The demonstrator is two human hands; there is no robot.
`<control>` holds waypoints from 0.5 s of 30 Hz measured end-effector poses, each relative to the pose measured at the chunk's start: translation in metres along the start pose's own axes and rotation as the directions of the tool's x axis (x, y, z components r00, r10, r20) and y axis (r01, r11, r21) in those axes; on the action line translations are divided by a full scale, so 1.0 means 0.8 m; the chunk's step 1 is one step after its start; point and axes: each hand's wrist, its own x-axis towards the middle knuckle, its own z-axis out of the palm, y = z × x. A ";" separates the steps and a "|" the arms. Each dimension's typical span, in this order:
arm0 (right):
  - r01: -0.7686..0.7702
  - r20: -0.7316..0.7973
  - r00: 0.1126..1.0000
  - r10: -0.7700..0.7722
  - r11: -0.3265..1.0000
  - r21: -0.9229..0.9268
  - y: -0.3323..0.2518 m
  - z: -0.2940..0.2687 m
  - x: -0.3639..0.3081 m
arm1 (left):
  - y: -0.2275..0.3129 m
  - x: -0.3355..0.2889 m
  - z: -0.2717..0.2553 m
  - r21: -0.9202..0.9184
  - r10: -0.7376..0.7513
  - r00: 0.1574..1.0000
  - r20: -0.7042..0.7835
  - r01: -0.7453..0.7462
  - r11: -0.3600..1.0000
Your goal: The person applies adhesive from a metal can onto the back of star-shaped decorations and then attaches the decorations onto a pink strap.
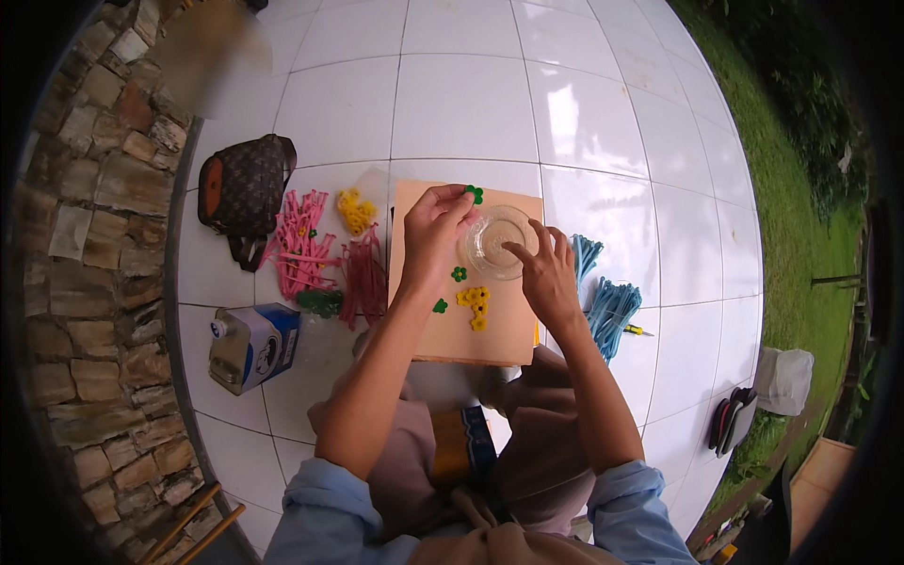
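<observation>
My left hand (437,224) pinches a small green flower (475,194) between its fingertips, over the far part of a tan board (424,325). Beside it on the board is a round clear glass dish (477,224). My right hand (549,275) reaches over the dish's right side with fingers apart; one digit extends inside and another is at the rim. I cannot make out what the dish contains. Nearer to me on the board lie two more green flowers, one a loose green flower (459,274), and a cluster of yellow flowers (476,303).
Left of the board lie pink stems (303,247), a bag of yellow pieces (356,210), a brown handbag (247,193) and a blue metal can (254,347). Blue-grey stems (613,311) and a yellow screwdriver-like tool (639,330) lie right. White tiles (461,104) surround everything.
</observation>
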 end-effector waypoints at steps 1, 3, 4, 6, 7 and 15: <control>-0.001 0.010 1.000 0.001 1.000 -0.011 0.000 0.000 0.000 | 0.001 0.001 -0.001 0.008 0.010 1.000 -0.010 -0.010 1.000; 0.019 0.035 0.999 -0.018 0.999 -0.027 0.001 0.007 -0.003 | 0.003 0.001 -0.003 0.001 0.006 1.000 -0.021 -0.006 1.000; 0.028 0.048 0.999 -0.026 0.999 -0.036 0.002 0.010 -0.005 | 0.003 0.001 -0.003 -0.003 0.002 1.000 -0.025 -0.002 1.000; 0.029 0.053 0.998 -0.026 0.998 -0.058 0.003 0.006 -0.004 | 0.004 0.001 -0.007 -0.009 0.000 1.000 -0.017 -0.001 1.000; 0.033 0.055 0.998 -0.029 0.997 -0.067 0.001 0.002 -0.002 | 0.005 0.001 -0.009 -0.011 0.002 1.000 -0.016 -0.002 1.000; -0.020 -0.408 0.908 0.091 0.984 0.175 -0.071 -0.112 0.024 | 0.025 -0.022 -0.005 0.116 0.088 0.993 0.078 -0.097 0.989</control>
